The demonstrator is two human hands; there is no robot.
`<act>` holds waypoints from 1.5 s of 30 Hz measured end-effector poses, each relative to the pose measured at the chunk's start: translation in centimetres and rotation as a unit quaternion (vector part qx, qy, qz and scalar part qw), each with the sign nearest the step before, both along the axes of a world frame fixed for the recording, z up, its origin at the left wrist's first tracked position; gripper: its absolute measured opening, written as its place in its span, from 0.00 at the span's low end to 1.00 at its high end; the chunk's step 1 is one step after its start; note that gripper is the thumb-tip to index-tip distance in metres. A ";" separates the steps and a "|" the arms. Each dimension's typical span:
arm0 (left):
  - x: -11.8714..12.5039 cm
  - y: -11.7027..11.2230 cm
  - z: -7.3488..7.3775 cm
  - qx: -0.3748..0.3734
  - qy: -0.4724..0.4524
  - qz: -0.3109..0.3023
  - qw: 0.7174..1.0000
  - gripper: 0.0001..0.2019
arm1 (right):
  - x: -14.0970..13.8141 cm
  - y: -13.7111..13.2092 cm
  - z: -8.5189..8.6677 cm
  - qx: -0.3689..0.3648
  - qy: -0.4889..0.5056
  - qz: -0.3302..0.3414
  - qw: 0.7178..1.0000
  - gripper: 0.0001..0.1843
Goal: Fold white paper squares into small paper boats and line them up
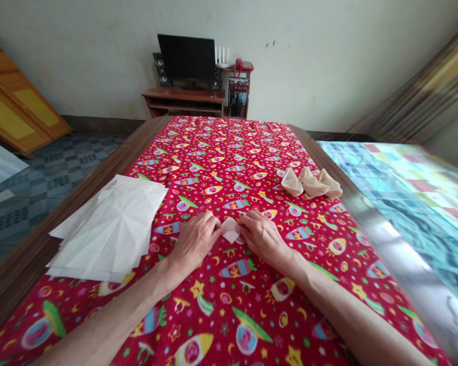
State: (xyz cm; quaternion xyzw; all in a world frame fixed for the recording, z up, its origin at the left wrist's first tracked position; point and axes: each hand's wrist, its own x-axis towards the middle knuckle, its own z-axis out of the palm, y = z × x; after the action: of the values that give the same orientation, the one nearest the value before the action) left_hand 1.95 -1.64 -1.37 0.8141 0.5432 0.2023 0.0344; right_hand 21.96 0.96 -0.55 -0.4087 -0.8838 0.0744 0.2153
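Observation:
My left hand (196, 239) and my right hand (262, 235) rest knuckles-up on a red cloth with a rocket print (229, 168). Between them lies a small folded piece of white paper (230, 230). The fingertips of both hands are curled and pinch its two sides. Most of the paper is hidden under the fingers. A fanned stack of creased white paper sheets (112, 229) lies to the left of my left hand. Three folded paper shapes (311, 184) sit together on the cloth beyond my right hand.
The cloth covers a wooden table (99, 168) whose bare edge shows at the left. A bed with a checked cover (404, 193) adjoins on the right. A desk with a monitor (186, 56), speakers and a red telephone (243, 65) stands at the far wall. A yellow cabinet (15, 107) leans at left.

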 end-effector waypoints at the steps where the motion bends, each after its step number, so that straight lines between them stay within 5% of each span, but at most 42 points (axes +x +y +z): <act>1: -0.2 0.0 -0.1 -0.008 -0.023 -0.021 0.999 0.05 | 0.1 0.0 -0.1 -0.002 0.006 0.001 1.000 0.11; 8: -0.9 0.6 -0.9 -0.030 -0.119 -0.047 0.991 0.03 | 0.3 -0.1 -0.5 -0.038 0.058 0.012 0.998 0.09; 16: 0.3 0.1 0.4 -0.030 0.000 0.027 0.999 0.05 | -0.1 -0.2 -0.2 -0.004 0.048 -0.016 0.999 0.10; 25: 0.8 0.6 0.1 0.001 0.003 0.054 0.999 0.17 | -0.8 -0.1 0.0 0.025 0.004 -0.046 0.999 0.13; 45: 0.4 1.3 1.5 -0.090 -0.059 0.066 0.992 0.08 | 0.0 0.2 0.3 -0.017 -0.004 -0.034 0.999 0.09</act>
State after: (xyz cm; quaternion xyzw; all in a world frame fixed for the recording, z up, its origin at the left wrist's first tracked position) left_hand 2.33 -0.32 0.11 0.7570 0.6084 0.2019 0.1264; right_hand 21.94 1.12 -0.22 -0.4424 -0.8688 0.0805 0.2073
